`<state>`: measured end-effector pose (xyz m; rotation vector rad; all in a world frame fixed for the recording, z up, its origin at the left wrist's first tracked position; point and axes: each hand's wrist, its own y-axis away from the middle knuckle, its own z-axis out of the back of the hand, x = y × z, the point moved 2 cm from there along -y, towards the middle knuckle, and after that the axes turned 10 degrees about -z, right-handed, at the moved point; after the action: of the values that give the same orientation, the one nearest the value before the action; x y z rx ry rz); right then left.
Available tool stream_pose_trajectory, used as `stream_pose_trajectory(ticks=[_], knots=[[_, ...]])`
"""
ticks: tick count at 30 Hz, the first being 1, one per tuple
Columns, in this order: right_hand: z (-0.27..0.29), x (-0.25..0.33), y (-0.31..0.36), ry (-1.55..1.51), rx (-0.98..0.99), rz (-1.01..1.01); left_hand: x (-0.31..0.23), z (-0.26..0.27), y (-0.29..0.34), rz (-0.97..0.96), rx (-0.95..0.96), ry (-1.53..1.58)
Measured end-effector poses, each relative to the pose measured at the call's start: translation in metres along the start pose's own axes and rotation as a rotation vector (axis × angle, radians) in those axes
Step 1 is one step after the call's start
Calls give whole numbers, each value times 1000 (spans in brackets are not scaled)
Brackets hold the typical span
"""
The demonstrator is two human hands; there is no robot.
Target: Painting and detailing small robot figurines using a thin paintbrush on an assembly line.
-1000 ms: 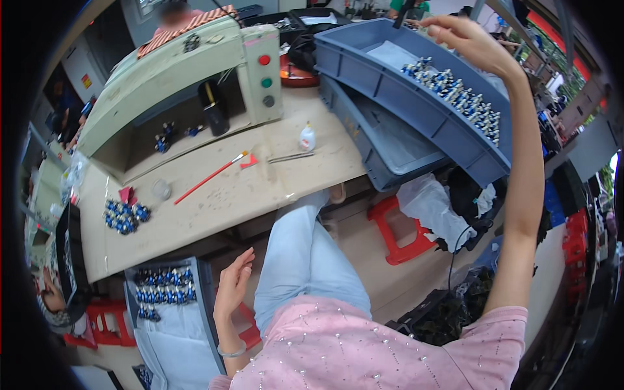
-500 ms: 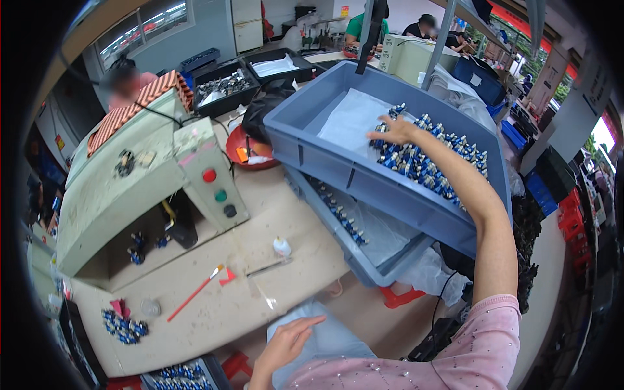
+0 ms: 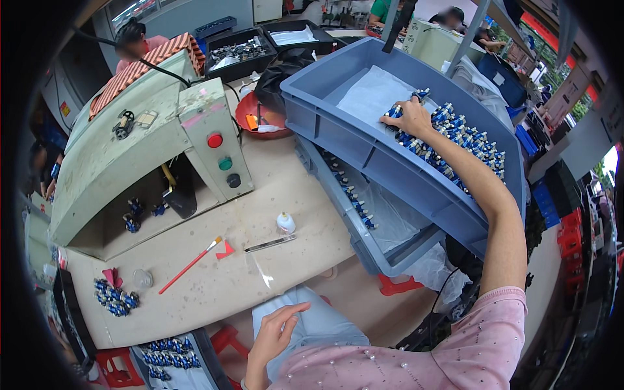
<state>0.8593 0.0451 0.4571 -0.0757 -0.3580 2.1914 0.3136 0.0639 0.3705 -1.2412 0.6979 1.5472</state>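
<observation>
My right hand (image 3: pixel 414 118) reaches into the upper blue-grey plastic crate (image 3: pixel 377 146). Its fingers and thumb close round a small blue-and-white figurine (image 3: pixel 393 112) at the left edge of a dense cluster of similar figurines (image 3: pixel 465 146). Part of that cluster is hidden behind my hand and forearm. White sheeting (image 3: pixel 367 94) lines the crate's floor to the left of them. Over my lap, my left hand (image 3: pixel 276 328) holds nothing, its fingers stretched out and the thumb apart.
Beneath sits a second crate (image 3: pixel 383 260) with a row of figurines. On the table are a pale machine with buttons (image 3: pixel 218 149), a red brush (image 3: pixel 188 266), tweezers (image 3: pixel 270 244), a white bottle (image 3: pixel 285 223) and figurines (image 3: pixel 117 298). A tray of figurines (image 3: pixel 169 364) stands lower left.
My right hand has gone from spread fingers above the figurines to closing on one. My left hand stays over my lap. The whole view has shifted slightly.
</observation>
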Motion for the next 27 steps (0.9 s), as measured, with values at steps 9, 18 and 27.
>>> stream_pose_trajectory(ticks=[9,18,27], knots=[[8,-18,-13,-157,-76,8,-4,-3,12,23,-30,9],[106,-30,-38,-314,-67,-139,-16,13,2,-26,-14,4],[233,101,71,-1025,171,194,49,121,50,21,-675,-645]])
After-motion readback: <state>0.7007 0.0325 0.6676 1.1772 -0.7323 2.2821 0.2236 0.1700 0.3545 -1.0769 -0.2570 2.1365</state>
